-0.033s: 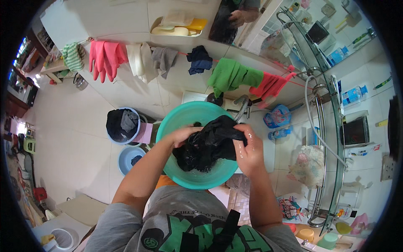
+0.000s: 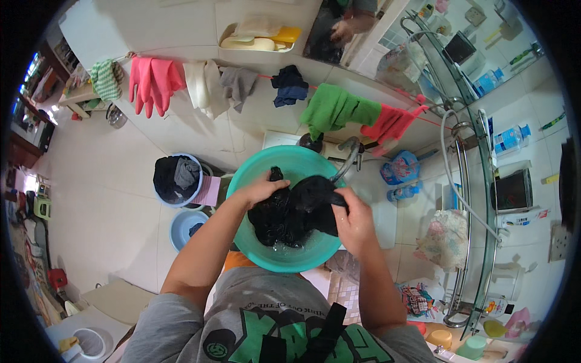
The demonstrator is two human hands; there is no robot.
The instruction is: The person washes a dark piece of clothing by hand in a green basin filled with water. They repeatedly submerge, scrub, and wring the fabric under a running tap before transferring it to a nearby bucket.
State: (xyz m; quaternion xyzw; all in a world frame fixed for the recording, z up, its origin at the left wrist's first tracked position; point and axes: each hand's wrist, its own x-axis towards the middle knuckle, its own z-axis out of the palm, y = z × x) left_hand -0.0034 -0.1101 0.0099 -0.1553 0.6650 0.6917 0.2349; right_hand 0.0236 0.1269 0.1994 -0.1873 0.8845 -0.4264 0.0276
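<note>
A round green basin (image 2: 290,153) stands in front of me with a little water and wet black clothing (image 2: 308,196) in it. My left hand (image 2: 264,189) is closed on a bunched part of the black garment at the basin's left, and a dark tip of cloth sticks up past the thumb. On the right, my right hand (image 2: 357,222) grips another part of the same cloth near the rim, thumb and fingers pressed together. Between the two hands the fabric is bunched and sags into the basin. What kind of garment it is I cannot make out.
A metal faucet (image 2: 347,158) reaches over the basin's far right rim. Left of the basin stand a bucket (image 2: 200,192) of dark clothes and a small blue basin (image 2: 175,233). Gloves and cloths, including a green cloth (image 2: 339,109), hang from a line. A glass shelf (image 2: 489,218) runs along the right.
A tip of black cloth now stands up beside my left thumb. My right hand has shifted slightly left and down, and the cloth between the hands has been gathered differently.
</note>
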